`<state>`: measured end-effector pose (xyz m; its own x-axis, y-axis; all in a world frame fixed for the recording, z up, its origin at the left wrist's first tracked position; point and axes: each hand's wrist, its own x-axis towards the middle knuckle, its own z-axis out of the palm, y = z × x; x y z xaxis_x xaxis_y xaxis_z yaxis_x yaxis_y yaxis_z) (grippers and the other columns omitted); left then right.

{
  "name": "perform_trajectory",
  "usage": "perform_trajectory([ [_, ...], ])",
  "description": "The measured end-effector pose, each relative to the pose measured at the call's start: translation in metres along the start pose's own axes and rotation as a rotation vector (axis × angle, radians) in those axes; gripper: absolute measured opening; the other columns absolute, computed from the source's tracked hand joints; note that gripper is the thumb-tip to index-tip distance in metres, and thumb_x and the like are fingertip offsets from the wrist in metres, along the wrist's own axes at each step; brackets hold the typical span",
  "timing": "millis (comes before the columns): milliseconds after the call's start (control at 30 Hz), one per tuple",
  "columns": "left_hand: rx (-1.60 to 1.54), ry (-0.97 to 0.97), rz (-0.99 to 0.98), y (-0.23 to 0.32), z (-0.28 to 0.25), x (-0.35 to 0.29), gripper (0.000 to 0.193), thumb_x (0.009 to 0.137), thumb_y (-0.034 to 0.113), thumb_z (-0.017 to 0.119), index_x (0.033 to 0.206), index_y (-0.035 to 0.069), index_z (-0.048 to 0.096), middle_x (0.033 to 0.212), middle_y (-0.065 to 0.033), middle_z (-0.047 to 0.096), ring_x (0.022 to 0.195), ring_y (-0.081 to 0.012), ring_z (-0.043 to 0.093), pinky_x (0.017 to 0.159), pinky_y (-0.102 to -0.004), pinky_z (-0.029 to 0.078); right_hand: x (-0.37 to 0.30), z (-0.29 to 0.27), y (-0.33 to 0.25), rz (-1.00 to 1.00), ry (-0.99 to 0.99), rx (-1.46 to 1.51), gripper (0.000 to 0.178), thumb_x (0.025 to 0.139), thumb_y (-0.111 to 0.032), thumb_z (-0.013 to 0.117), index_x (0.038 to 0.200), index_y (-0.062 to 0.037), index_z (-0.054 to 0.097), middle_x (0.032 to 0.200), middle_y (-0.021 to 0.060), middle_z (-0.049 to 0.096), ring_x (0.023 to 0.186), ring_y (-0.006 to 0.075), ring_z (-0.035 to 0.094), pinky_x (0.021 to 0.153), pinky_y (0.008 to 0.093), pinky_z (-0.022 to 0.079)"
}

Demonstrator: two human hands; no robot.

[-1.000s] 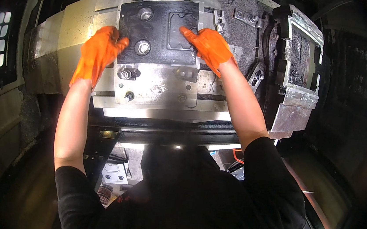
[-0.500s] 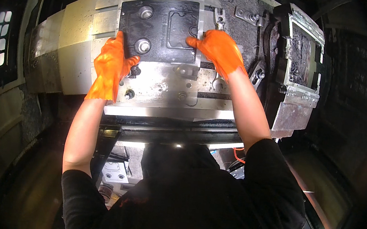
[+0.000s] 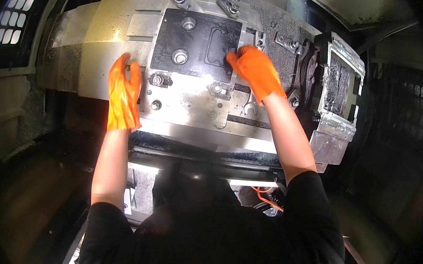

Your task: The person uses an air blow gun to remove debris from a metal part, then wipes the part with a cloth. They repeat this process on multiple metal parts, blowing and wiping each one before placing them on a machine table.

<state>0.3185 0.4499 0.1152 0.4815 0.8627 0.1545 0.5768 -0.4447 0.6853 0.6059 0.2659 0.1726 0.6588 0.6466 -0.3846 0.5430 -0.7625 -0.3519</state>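
One black plate (image 3: 204, 50) lies flat on the silver fixture (image 3: 183, 110); bolted clamps (image 3: 228, 5) sit near its far and near edges; left hand (image 3: 124, 93), orange glove, is left of the plate and apart from it, thumb and fingers wide, nothing seen between; right hand (image 3: 253, 70), same glove, is at the plate's right edge; can't tell if its fingers grip or just rest; open wrench end (image 3: 250, 108) shows just below right hand.

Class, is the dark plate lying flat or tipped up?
Flat, it appears: the dark plate lies along the silver fixture, with no visible gap under its lower edge.
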Motion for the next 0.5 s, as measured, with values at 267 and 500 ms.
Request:
perform_trajectory([
  [267,0.204,0.122,0.277,-0.070,0.023,-0.054,0.042,0.094,0.003,0.063,0.134,-0.007,0.061,0.134,-0.0267,0.065,0.126,-0.0431,0.061,0.116,-0.0481,0.041,0.082,0.021,0.021,-0.624,0.466,-0.044,0.027,0.099,-0.017,0.063,0.122,-0.0060,0.070,0.097,0.0197,0.073,0.089,0.0376,0.071,0.081,0.0441,0.056],
  [500,0.184,0.146,0.164,-0.072,0.026,-0.058,0.045,0.090,-0.005,0.064,0.134,-0.004,0.062,0.136,-0.0236,0.065,0.128,-0.0415,0.060,0.118,-0.0469,0.040,0.098,0.009,0.005,-0.544,0.423,-0.158,0.023,0.095,-0.018,0.067,0.114,-0.0067,0.075,0.094,0.0186,0.075,0.090,0.0395,0.073,0.080,0.0451,0.058],
])
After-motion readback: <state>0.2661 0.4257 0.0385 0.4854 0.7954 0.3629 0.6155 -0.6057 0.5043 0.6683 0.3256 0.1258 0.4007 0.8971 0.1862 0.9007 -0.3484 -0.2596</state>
